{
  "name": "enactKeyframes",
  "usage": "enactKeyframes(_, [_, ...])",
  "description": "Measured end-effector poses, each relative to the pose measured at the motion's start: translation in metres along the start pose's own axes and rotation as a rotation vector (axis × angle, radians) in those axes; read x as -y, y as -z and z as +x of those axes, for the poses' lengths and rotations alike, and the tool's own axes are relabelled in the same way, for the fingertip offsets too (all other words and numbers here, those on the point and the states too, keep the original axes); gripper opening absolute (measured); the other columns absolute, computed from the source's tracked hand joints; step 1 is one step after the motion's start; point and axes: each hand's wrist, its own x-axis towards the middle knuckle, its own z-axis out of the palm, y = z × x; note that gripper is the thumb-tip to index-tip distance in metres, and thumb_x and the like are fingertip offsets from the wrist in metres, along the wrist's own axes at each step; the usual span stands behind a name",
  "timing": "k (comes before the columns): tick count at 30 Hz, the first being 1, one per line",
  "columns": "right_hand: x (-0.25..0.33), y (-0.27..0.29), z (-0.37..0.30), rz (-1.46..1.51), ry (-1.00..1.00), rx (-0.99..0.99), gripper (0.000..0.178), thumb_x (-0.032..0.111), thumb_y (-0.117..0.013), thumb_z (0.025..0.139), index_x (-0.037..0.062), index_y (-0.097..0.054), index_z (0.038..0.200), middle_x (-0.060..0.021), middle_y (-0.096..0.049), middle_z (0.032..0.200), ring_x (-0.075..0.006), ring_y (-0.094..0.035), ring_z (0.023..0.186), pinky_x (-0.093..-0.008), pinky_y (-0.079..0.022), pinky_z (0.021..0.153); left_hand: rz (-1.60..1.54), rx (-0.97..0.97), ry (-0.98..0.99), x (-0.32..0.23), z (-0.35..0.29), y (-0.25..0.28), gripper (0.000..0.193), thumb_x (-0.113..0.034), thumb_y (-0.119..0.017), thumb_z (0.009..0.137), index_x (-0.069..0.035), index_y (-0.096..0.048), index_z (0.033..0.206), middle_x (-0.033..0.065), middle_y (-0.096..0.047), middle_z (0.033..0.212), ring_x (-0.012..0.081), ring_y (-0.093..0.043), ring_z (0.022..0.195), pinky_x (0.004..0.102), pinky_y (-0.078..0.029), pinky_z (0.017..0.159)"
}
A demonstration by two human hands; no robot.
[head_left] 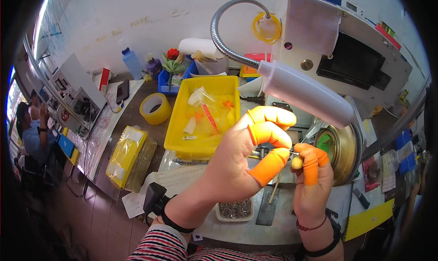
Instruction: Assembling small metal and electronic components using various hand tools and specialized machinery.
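Under the white lamp head [305, 92], my two hands meet fingertip to fingertip. My left hand [237, 153], with orange finger cots on its thumb and fingers, is pinched closed. My right hand [312, 181] also wears orange finger cots and pinches closed just beside it. A thin, shiny sliver shows between the fingertips, too small to name. Below the hands lies a white dish [234, 220] full of tiny metal pieces. To its right, a wooden stick [274, 191] rests across a dark flat plate [263, 213]. Metal equipment behind my fingers is partly hidden.
A yellow tray [171, 140] holds plastic bags and orange scraps. Left of it are a tape roll [166, 110] and a yellow wrapped block [127, 153]. A round brass-coloured bowl [344, 156] stands right, near a yellow ruler-like strip [369, 221]. Another person [34, 133] sits far left.
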Motion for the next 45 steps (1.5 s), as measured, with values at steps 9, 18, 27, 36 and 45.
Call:
enactKeyframes(9, [0.028, 0.004, -0.068, -0.509, 0.582, 0.729, 0.015, 0.009, -0.061, 0.076, -0.0021, -0.057, 0.086, -0.0139, -0.056, 0.087, -0.0282, -0.055, 0.073, -0.0328, -0.046, 0.061, -0.717, 0.641, 0.514, -0.008, -0.006, -0.008, 0.007, -0.004, -0.060, 0.071, -0.001, -0.058, 0.077, 0.0161, -0.057, 0.094, 0.0229, -0.054, 0.085, 0.0318, -0.042, 0.075])
enactKeyframes(18, [-0.017, 0.023, -0.033, -0.325, -0.012, 0.284, 0.037, 0.009, -0.065, 0.074, 0.0036, -0.047, 0.106, -0.0070, -0.050, 0.095, -0.0141, -0.051, 0.083, -0.0236, -0.041, 0.071, -0.199, -0.325, 0.134, 0.041, 0.016, -0.005, 0.005, -0.002, -0.055, 0.076, -0.002, -0.054, 0.081, 0.0016, -0.053, 0.084, 0.0082, -0.048, 0.074, 0.0213, -0.038, 0.068])
enactKeyframes(27, [-0.025, 0.009, -0.002, 0.327, -0.182, 0.057, 0.023, 0.004, -0.053, 0.084, 0.0015, -0.045, 0.105, 0.0002, -0.047, 0.092, -0.0048, -0.044, 0.081, -0.0184, -0.037, 0.072, 0.135, 0.118, 0.166, 0.031, 0.007, -0.032, 0.006, 0.000, -0.058, 0.068, 0.000, -0.054, 0.073, 0.0098, -0.054, 0.089, 0.0157, -0.051, 0.077, 0.0262, -0.040, 0.069])
enactKeyframes(36, [-0.040, 0.007, 0.013, 0.027, -0.003, 0.058, 0.011, 0.006, -0.049, 0.086, 0.0003, -0.048, 0.095, -0.0019, -0.049, 0.086, -0.0055, -0.044, 0.078, -0.0177, -0.037, 0.068, 0.215, 0.154, 0.154, 0.029, 0.008, -0.033, 0.006, 0.002, -0.059, 0.068, 0.000, -0.055, 0.072, 0.0102, -0.055, 0.086, 0.0157, -0.052, 0.076, 0.0247, -0.041, 0.069])
enactKeyframes(45, [-0.039, 0.010, 0.013, 0.049, -0.077, 0.073, 0.011, 0.006, -0.048, 0.086, 0.0006, -0.046, 0.096, -0.0006, -0.046, 0.081, -0.0060, -0.042, 0.070, -0.0183, -0.038, 0.063, 0.133, 0.236, 0.335, 0.030, 0.007, -0.012, 0.023, 0.005, -0.047, 0.079, 0.002, -0.054, 0.101, 0.0142, -0.054, 0.106, 0.0152, -0.054, 0.085, 0.0259, -0.043, 0.078])
